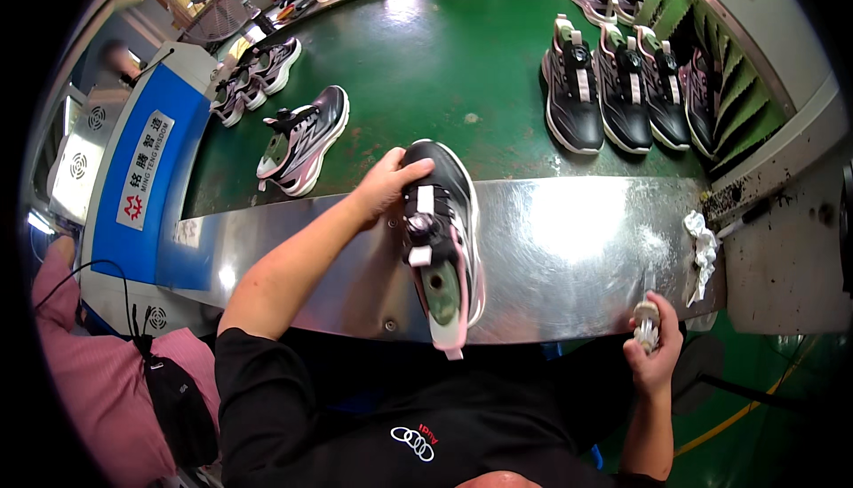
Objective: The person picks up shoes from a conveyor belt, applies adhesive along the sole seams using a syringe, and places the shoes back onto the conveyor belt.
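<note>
My left hand (387, 188) grips a black and pink sneaker (442, 230) by its toe, thumb over the upper. The sneaker is tilted above the metal edge of the bench, its heel pointing toward me and its green insole (438, 285) showing. Low on the right, my right hand (656, 359) is closed around a small whitish object with a rounded tan top (647, 324). Its exact kind is hard to make out. Another sneaker (306, 140) lies on the green surface, left of the one I hold.
Several sneakers (570, 88) stand in a row at the right, beside green flaps (746, 88). More sneakers (258, 79) sit at the far left, near a blue and white machine (147, 150). Crumpled white paper (699, 257) lies by the right wall. A person in pink (115, 390) is at my left.
</note>
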{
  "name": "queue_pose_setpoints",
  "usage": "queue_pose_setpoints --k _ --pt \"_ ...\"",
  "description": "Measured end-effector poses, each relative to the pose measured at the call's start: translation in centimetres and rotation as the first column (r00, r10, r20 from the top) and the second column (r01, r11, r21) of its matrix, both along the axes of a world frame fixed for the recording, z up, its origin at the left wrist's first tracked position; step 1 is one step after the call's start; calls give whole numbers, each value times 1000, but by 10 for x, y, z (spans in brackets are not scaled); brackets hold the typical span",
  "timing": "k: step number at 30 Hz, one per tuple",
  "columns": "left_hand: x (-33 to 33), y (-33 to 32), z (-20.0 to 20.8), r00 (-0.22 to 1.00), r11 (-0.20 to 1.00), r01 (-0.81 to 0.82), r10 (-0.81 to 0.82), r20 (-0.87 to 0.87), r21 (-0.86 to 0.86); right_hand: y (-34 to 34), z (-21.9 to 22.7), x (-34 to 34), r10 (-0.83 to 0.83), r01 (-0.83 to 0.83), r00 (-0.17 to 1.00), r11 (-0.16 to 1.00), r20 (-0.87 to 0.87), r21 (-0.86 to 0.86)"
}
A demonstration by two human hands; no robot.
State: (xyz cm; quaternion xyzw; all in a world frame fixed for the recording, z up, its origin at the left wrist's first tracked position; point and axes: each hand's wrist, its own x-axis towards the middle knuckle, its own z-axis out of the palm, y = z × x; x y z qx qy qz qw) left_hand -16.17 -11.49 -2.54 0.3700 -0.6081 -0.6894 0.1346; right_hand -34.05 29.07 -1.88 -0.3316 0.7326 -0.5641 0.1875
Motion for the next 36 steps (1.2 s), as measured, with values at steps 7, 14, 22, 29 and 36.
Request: queue_pose_setpoints --k 7,14,22,29,36 --pt "-16 66 60 768 983 99 23 -640 155 -17 31 18 147 -126 982 978 116 -168" --pt "3 81 29 675 919 249 61 -736 305 -67 72 28 494 -310 832 792 253 -526" --pt "11 93 28 577 955 293 -139 -805 45 -111 113 53 741 -414 625 581 245 -701" --pt "13 95 35 520 937 346 -227 -824 -40 -114 108 49 871 -444 414 446 263 -777" --pt "14 97 40 571 950 278 -284 -771 -144 -118 110 49 802 -460 506 562 317 -687"
